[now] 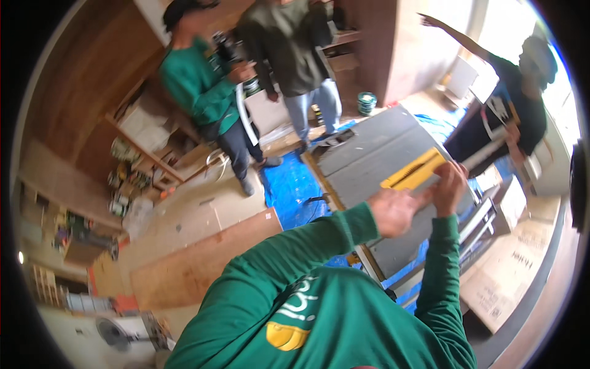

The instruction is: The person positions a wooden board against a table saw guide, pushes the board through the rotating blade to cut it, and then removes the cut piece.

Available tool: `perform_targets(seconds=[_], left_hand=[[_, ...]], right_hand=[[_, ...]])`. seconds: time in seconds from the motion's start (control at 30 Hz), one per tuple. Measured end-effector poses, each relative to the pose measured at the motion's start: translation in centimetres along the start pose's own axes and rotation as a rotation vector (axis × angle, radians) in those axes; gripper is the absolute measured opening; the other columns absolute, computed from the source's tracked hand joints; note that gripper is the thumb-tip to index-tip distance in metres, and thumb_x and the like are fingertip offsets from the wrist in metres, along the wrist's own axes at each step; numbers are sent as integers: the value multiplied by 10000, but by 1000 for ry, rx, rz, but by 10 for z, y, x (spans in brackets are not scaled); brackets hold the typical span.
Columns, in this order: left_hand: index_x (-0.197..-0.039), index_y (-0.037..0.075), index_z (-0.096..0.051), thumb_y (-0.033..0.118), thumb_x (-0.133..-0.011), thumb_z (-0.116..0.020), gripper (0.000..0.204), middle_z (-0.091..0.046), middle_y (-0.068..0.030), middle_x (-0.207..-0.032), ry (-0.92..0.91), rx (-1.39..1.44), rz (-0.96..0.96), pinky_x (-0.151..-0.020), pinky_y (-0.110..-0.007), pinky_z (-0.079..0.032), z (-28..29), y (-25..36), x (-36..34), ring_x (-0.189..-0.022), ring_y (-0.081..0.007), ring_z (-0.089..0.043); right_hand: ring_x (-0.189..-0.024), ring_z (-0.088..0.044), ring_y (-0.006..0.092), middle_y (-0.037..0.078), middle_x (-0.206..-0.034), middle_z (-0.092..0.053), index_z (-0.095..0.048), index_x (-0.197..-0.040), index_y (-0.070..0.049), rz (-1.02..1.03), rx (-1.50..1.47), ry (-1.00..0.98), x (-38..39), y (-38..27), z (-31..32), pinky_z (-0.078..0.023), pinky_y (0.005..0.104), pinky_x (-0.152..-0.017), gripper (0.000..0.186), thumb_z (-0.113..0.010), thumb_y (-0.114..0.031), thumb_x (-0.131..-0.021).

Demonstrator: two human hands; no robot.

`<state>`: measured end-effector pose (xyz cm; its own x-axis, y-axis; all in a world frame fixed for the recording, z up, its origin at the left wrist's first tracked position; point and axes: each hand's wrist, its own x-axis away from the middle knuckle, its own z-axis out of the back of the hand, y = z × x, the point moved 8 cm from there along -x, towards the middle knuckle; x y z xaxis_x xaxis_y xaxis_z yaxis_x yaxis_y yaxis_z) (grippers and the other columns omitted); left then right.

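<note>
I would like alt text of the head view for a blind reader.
The wearer's left hand and right hand are close together over a grey board, near a yellow piece; whether they grip it is unclear. Beyond stand a person in green, a person in jeans and, at right, a person extending one arm.

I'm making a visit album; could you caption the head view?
Left hand and right hand close to a long yellow piece over a grey panel, with three people nearby.

The grey panel (362, 150) carries a dark item (336, 139) at its far left corner and has a yellow piece (413, 167) on or above it; left of the panel, the floor (184, 215) bears a blue sheet (290, 187) and, beyond, a brown board (206, 258).
</note>
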<state>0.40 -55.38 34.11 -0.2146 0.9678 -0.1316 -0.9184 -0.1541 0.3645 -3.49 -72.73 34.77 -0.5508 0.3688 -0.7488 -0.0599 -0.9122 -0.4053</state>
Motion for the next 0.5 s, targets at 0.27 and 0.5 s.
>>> perform_targets(seconds=[0.27, 0.5], left_hand=[[-1691, 242, -356, 141, -932, -693, 836, -691, -201, -1294, -108, 5, 34, -901, -528, -593, 24, 28, 9, -1075, -434, -703], [-1611, 180, -506, 78, -925, -702, 721, -672, -234, -1356, -24, 83, -56, -957, -498, -592, 35, 42, 21, -1146, -442, -690]], right_hand=[[-739, -611, 350, 115, -728, -596, -618, -736, -75, 47, -170, 156, 2, -8, 32, -451, 448, -853, 353, -550, -225, -1048], [-700, -588, 334, 104, -695, -565, -613, -725, -67, 12, -156, 149, 12, -7, 43, -446, 443, -822, 350, -610, -231, -1034]])
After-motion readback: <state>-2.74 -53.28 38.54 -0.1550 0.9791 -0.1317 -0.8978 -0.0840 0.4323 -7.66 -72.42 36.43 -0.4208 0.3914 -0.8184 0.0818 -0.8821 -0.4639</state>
